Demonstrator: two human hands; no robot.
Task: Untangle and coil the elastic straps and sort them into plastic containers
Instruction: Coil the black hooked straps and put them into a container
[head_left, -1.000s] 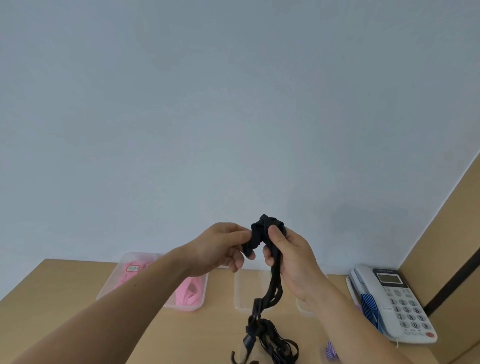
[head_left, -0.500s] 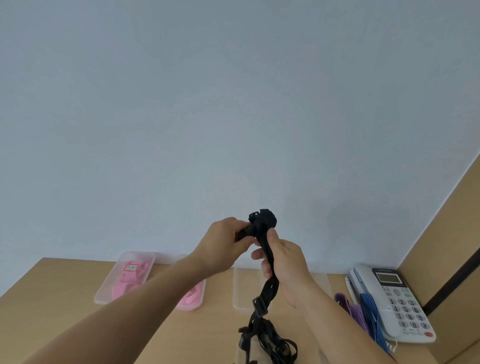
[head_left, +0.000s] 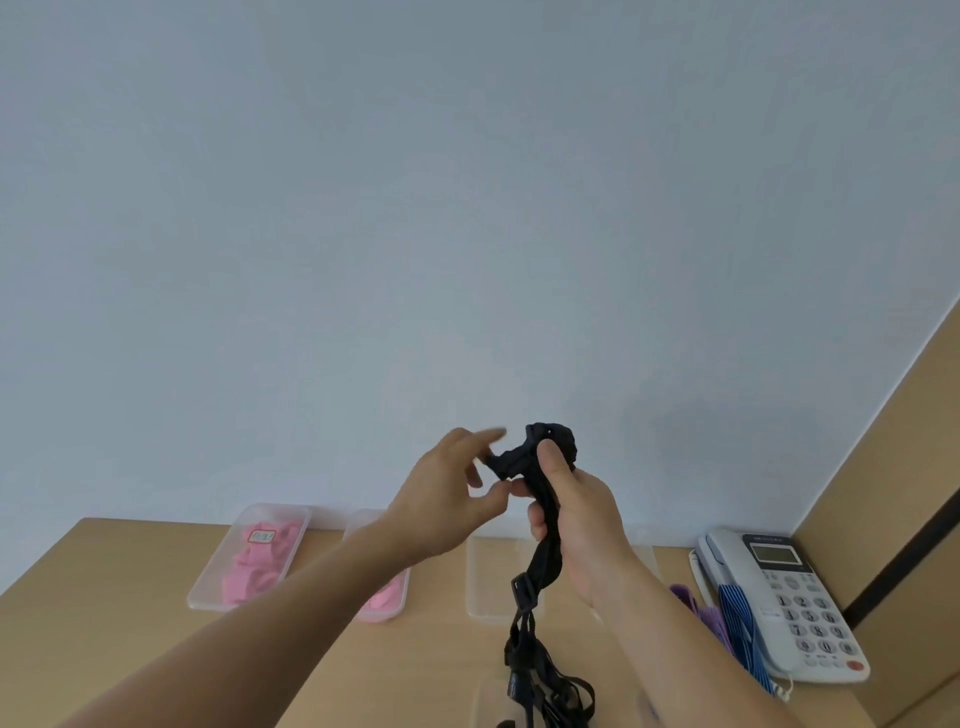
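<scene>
"Where's the black strap (head_left: 546, 499) just now?"

"Up in the air, well to the left of the telephone (head_left: 779, 597) and higher than it. The right hand (head_left: 582, 525) has it, fingers curled round the band and the thumb pressed against the wound bundle at the top. That bundle pokes out just above the thumb tip."

"And the rest of it?"

"It runs down through the fist, comes out below the little finger and hangs in tangled loops with buckles over the table (head_left: 130, 597), down and left of the telephone. The lowest loops drop out of sight."

"The left hand (head_left: 441, 499)?"

"Left of the bundle, further from the telephone. Its fingers are spread, with the forefinger lifted and blurred. A short end of the strap sticks out from the bundle and reaches them. I can't tell whether it's pinched or only touched."

"The boxes?"

"All left of the telephone, along the wall. The see-through container (head_left: 493, 571) is nearest, partly behind the hanging strap. Then comes the middle container (head_left: 363, 525), half hidden by the left forearm, with something pink in it. The far container (head_left: 200, 592) holds pink straps (head_left: 254, 566). Purple straps (head_left: 696, 613) lie just beside the telephone's left edge, and a blue striped strap (head_left: 737, 623) lies across it."
</scene>
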